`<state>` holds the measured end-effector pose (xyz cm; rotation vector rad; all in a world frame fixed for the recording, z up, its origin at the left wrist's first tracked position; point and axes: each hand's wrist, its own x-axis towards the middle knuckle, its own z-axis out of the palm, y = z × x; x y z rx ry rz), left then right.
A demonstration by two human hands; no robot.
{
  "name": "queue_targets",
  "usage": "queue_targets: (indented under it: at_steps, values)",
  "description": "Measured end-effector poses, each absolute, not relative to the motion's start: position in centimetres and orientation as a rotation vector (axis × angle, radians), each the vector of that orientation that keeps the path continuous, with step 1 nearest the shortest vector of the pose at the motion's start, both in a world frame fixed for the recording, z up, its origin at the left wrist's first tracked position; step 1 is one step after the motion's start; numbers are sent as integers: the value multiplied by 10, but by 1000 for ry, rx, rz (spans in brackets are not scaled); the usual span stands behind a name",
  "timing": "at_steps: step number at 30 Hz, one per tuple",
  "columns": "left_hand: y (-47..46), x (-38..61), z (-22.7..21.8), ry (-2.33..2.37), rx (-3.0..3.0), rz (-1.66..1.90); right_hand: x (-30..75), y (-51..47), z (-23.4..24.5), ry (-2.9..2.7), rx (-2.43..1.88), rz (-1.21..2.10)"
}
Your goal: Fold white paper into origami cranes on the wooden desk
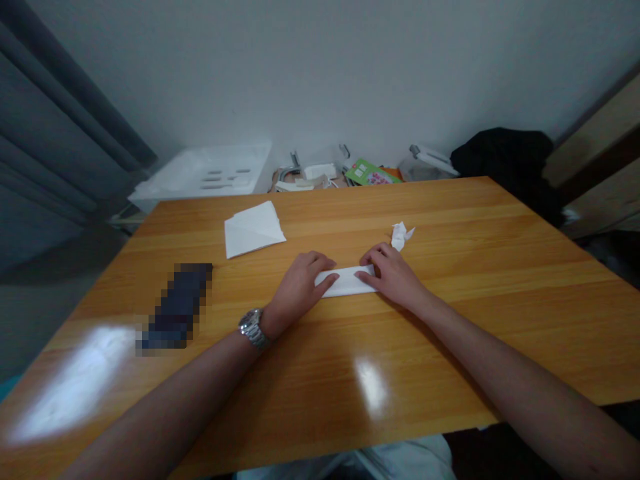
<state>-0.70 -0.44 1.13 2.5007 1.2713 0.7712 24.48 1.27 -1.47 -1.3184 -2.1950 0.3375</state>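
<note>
A narrow folded strip of white paper lies flat on the wooden table in the middle of the view. At its left end, my left hand grips it with thumb on top and fingers along the far edge. My right hand has the right end in the same way, thumb over the strip and fingers curled at the far side. Both palms hide the strip's ends. Just beyond my right hand sits a small crumpled or folded white paper piece.
White sheets lie at the table's back left, with a dark, pixelated flat object nearer on the left. Behind the far edge are a white plastic basin, a green booklet, assorted clutter and a black cloth-like heap.
</note>
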Motion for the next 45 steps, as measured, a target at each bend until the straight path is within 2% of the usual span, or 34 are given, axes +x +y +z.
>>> queue_targets:
  at_steps: [7, 14, 45]
  values:
    - [-40, 1, 28, 1033, 2916, 421, 242, 12, -12, -2194, -1295, 334]
    - [-67, -7, 21, 1080, 2820, 230, 243, 11, -9, -2217, -1316, 343]
    - [-79, -4, 9, 1247, 2713, 317, 244, 9, -9, -2211, -1310, 337]
